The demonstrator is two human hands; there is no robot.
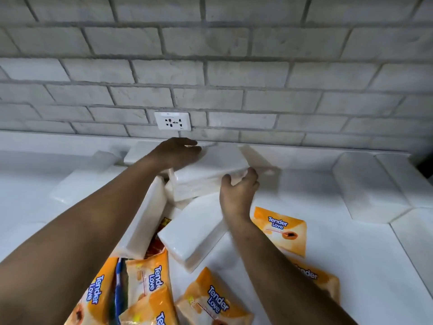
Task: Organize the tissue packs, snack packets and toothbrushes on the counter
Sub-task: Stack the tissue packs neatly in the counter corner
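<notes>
Tissue pack (210, 177): white, tilted, on top of the heap at mid-counter, near the back wall (234, 66) and just below the socket (173, 121). Can't tell if it's lifted clear or resting on the packs under it.

Both arms reach forward over the heap, left from lower left, right from lower right.

Left hand (178, 152): forearm stretched long, palm down. Fingers near straight and close together, lying flat across the far left top of the tissue pack. No curl visible, thumb hidden.

Right hand (237, 191): back of hand to camera, wrist slightly cocked. Thumb and fingers curled round the pack's near right corner, a narrow grip: thumb on the near face, fingertips wrapped onto the right end.

Round it:
- second white pack (145, 219) under my left forearm, standing on edge
- third white pack (194, 228) just beside my right wrist, tilted
- more white packs at left (77, 186) and two side by side at far right (367, 184)
- orange packets (281, 228) scattered on the near counter (351, 266), some under both forearms
- red packet (157, 245) mostly buried between the white packs
- blue item (119, 285) between orange packets; can't tell what it is
</notes>
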